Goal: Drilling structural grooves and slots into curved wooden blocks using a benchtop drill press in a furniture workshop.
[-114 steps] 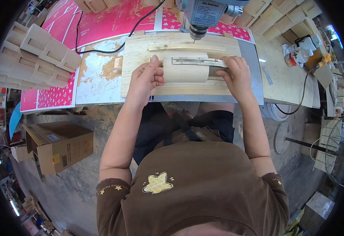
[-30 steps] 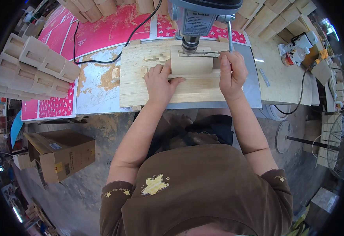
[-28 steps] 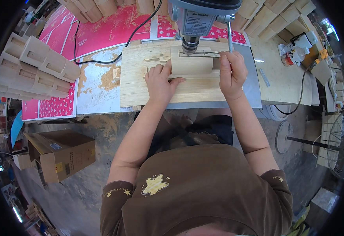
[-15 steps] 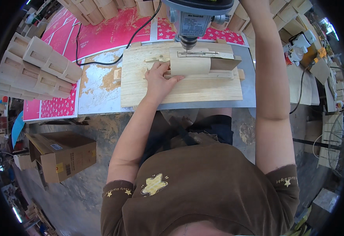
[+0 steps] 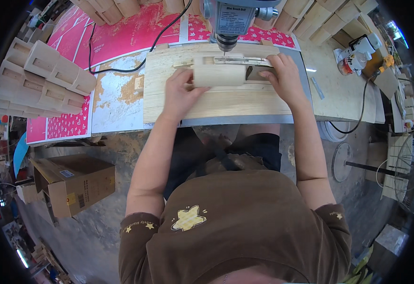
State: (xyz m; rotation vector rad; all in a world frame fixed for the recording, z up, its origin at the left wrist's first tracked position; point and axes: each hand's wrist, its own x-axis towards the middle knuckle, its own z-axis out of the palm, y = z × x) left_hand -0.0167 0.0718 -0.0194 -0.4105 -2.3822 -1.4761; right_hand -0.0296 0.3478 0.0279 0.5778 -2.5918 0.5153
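Under the bench drill (image 5: pixel 228 40) lies a pale, rounded wooden piece (image 5: pixel 220 75) on a jig fixed to a flat wooden board (image 5: pixel 235 106). My left hand (image 5: pixel 182 92) grips the left end of this piece, thumb along its near edge and fingers curled behind. My right hand (image 5: pixel 286 78) is closed on the right end of the jig, its fingers on the narrow slotted strip (image 5: pixel 244 61) and its thumb beside a dark flat plate (image 5: pixel 259 73). The drill bit hangs just above the strip. The wooden piece is slightly blurred.
Similar wooden pieces (image 5: pixel 51 71) stand stacked at the left, with more along the back. A black cable (image 5: pixel 157 40) crosses the pink-covered table (image 5: pixel 136 31). A white-and-red container (image 5: pixel 348 64) stands at the right. An open cardboard box (image 5: pixel 81 184) sits on the floor, lower left.
My right arm has come down from the upper right beside the drill, and that hand now grips the jig's right end. The wooden piece and my left hand have shifted slightly left.
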